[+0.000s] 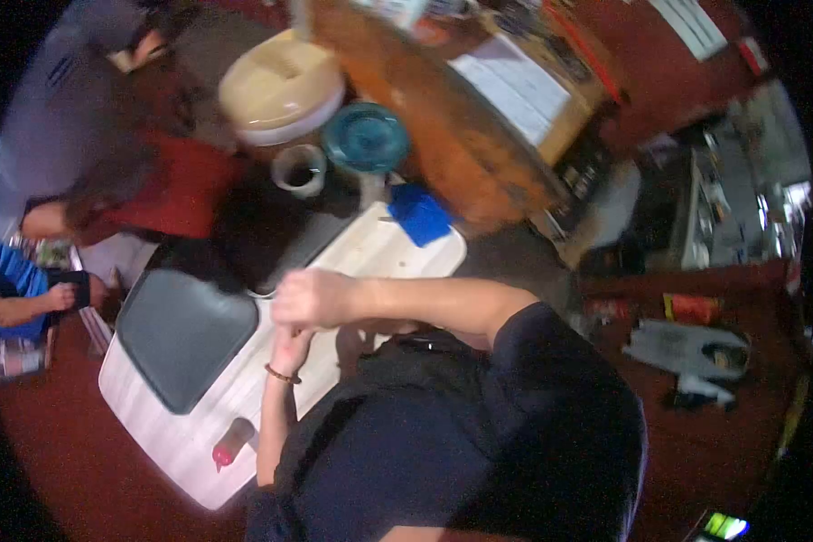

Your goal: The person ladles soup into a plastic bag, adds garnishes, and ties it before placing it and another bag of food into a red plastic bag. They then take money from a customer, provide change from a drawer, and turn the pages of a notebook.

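My right hand [312, 298] is closed in a fist above the white table [158, 434]. Directly below it is my left hand [289, 343], with a beaded bracelet on the wrist. The two hands touch or overlap, and the right one covers most of the left hand's fingers. Whatever is between them, if anything, is hidden. A dark grey tray-like panel [185, 334] lies on the table to the left of the hands. Nearer the table's lower end lies a small bottle with a red tip [226, 453].
Beyond the table are a tan-lidded tub [280, 77], a teal bowl [367, 137] and a pale cup [299, 170]. Something blue and flat [422, 214] lies at the table's far end. Other people [14, 289] are at the left. A plastic bag [686, 348] lies at the right.
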### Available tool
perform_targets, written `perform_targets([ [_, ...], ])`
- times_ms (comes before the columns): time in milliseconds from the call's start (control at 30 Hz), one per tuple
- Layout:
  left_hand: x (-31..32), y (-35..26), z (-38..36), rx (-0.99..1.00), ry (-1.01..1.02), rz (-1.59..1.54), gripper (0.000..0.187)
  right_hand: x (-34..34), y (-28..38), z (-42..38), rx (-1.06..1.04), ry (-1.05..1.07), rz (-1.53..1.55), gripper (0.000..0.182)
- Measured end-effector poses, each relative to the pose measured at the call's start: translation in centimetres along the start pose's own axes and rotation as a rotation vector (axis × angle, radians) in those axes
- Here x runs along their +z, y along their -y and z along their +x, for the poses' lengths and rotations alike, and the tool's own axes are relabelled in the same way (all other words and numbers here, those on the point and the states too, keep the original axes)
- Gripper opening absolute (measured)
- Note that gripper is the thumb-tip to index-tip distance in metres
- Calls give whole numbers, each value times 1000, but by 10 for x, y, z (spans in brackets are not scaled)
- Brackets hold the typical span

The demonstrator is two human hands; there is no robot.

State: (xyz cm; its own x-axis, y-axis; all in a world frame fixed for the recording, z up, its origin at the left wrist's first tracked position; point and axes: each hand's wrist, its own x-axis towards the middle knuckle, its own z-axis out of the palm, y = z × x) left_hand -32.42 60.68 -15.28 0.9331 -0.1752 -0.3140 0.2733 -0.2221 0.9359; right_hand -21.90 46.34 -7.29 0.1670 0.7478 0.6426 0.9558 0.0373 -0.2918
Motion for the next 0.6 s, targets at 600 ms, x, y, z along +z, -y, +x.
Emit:
perform_targets([
  [600,434,-208,146,472,600,446,21,-407,-5,-397,1119,-436,-492,10],
])
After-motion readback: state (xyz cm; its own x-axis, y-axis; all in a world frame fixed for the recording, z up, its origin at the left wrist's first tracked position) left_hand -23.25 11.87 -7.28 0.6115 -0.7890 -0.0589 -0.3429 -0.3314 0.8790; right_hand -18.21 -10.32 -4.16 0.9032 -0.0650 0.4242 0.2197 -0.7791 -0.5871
